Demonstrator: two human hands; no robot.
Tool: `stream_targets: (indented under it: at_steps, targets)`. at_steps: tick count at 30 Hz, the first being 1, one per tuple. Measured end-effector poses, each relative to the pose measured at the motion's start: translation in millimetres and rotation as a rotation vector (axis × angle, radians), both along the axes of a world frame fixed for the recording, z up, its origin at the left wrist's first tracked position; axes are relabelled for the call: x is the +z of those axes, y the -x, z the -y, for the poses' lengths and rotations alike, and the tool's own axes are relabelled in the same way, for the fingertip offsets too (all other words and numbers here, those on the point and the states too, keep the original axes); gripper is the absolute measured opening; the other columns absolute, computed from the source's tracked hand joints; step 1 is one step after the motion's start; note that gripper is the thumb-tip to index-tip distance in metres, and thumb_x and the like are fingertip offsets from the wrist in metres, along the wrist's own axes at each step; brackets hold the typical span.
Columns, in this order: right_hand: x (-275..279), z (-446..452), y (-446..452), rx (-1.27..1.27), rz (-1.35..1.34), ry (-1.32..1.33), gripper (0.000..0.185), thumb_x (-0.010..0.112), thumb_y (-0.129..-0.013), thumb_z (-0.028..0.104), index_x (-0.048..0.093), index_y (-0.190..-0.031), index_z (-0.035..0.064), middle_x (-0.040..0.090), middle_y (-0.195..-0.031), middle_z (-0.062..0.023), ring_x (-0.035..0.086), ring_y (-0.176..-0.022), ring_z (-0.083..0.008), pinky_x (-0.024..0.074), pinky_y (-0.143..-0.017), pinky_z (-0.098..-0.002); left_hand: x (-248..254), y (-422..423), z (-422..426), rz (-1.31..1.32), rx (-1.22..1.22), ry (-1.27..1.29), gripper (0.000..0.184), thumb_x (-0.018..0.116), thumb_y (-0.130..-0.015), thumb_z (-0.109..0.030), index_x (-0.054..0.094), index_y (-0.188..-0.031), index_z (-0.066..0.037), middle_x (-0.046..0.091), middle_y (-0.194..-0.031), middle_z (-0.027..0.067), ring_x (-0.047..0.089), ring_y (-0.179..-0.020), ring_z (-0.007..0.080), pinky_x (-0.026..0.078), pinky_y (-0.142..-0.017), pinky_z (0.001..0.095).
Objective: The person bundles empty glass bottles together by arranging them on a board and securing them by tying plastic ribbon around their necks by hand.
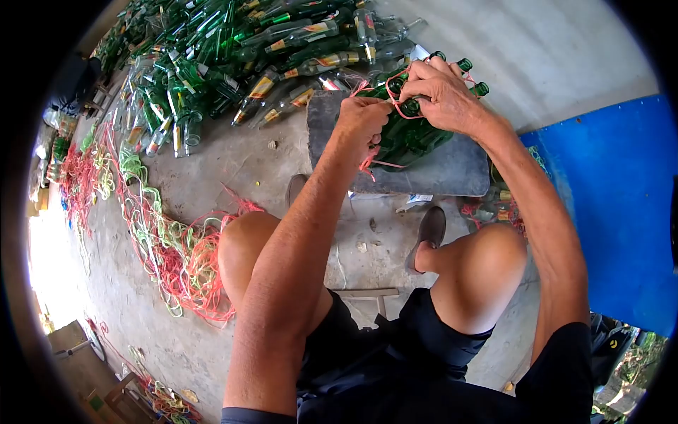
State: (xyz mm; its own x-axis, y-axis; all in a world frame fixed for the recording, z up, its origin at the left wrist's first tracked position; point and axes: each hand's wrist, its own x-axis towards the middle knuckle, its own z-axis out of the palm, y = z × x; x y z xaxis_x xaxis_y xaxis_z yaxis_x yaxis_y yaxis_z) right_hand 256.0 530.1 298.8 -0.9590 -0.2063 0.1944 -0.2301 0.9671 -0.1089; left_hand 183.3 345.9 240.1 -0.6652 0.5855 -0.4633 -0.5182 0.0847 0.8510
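A bundle of green glass bottles [417, 141] rests on a dark, worn board [458, 175] between my knees, its necks pointing away from me. Pink plastic string [393, 95] loops around the necks, and more of it crosses the bundle's near end. My left hand [364, 121] is closed at the bundle's left side, pinching the string. Over the necks, my right hand [445, 97] has its fingers curled, closed on the string among the bottle tops; its fingertips are partly hidden. One bottle mouth [409, 107] shows just below the right hand's thumb.
A big heap of green and clear bottles [233, 49] covers the floor at the far left. Tangled pink and green string [187, 261] lies by my left knee. A blue panel [614, 212] stands at right. Below the board are my shoes [429, 233] and a wooden piece [367, 293].
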Motion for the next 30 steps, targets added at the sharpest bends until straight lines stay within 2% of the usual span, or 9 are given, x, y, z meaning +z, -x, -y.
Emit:
stream_targets:
  at_steps: [7, 13, 16, 22, 25, 30]
  targets:
    - [7, -2, -6, 0.048, -0.010, -0.126, 0.014, 0.061, -0.082, 0.006, 0.067, -0.093, 0.0122, 0.059, -0.104, -0.0033, 0.053, -0.107, -0.0267, 0.0392, -0.093, -0.0449, -3, 7, 6, -0.144, -0.075, 0.008, 0.017, 0.069, -0.094, -0.016, 0.072, -0.099, 0.000, 0.053, -0.069, -0.0037, 0.044, -0.053, 0.0065, 0.031, -0.044, 0.0273]
    - [10, -3, -5, 0.077, -0.068, -0.093, 0.009, 0.060, -0.084, 0.008, 0.063, -0.091, 0.0105, 0.058, -0.102, -0.0036, 0.053, -0.104, -0.0272, 0.0404, -0.091, -0.0448, 14, 7, 10, 0.002, -0.044, -0.049, 0.016, 0.075, -0.094, -0.020, 0.072, -0.095, -0.005, 0.055, -0.072, -0.0033, 0.042, -0.055, 0.0065, 0.030, -0.045, 0.0275]
    - [15, -2, -3, 0.080, -0.033, -0.049, 0.007, 0.059, -0.085, 0.008, 0.062, -0.091, 0.0106, 0.059, -0.100, -0.0035, 0.054, -0.103, -0.0272, 0.0408, -0.092, -0.0450, 11, 4, 6, 0.060, 0.015, -0.124, 0.017, 0.080, -0.092, -0.021, 0.070, -0.086, -0.009, 0.052, -0.070, -0.0044, 0.039, -0.053, 0.0063, 0.028, -0.045, 0.0274]
    - [22, 5, -2, -0.007, 0.083, 0.032, 0.009, 0.061, -0.090, 0.011, 0.066, -0.096, 0.0115, 0.066, -0.094, -0.0034, 0.060, -0.102, -0.0273, 0.0422, -0.095, -0.0459, 3, 5, 2, 0.078, -0.005, -0.249, 0.026, 0.078, -0.094, -0.016, 0.062, -0.074, -0.012, 0.046, -0.064, -0.0068, 0.036, -0.051, 0.0058, 0.027, -0.045, 0.0263]
    - [16, -2, -1, 0.065, 0.041, 0.097, 0.015, 0.063, -0.089, 0.011, 0.072, -0.101, 0.0139, 0.068, -0.094, -0.0020, 0.062, -0.102, -0.0263, 0.0427, -0.096, -0.0461, 6, 2, 2, 0.123, 0.013, -0.213, 0.020, 0.077, -0.094, -0.014, 0.066, -0.078, -0.011, 0.045, -0.064, -0.0078, 0.036, -0.052, 0.0058, 0.028, -0.046, 0.0257]
    - [14, -7, -3, 0.047, 0.048, 0.059, 0.018, 0.065, -0.088, 0.011, 0.076, -0.101, 0.0163, 0.069, -0.097, -0.0012, 0.062, -0.102, -0.0260, 0.0427, -0.098, -0.0462, 8, 0, 1, 0.173, 0.045, -0.211, 0.011, 0.076, -0.095, -0.014, 0.072, -0.085, -0.011, 0.045, -0.064, -0.0081, 0.036, -0.054, 0.0062, 0.032, -0.050, 0.0251]
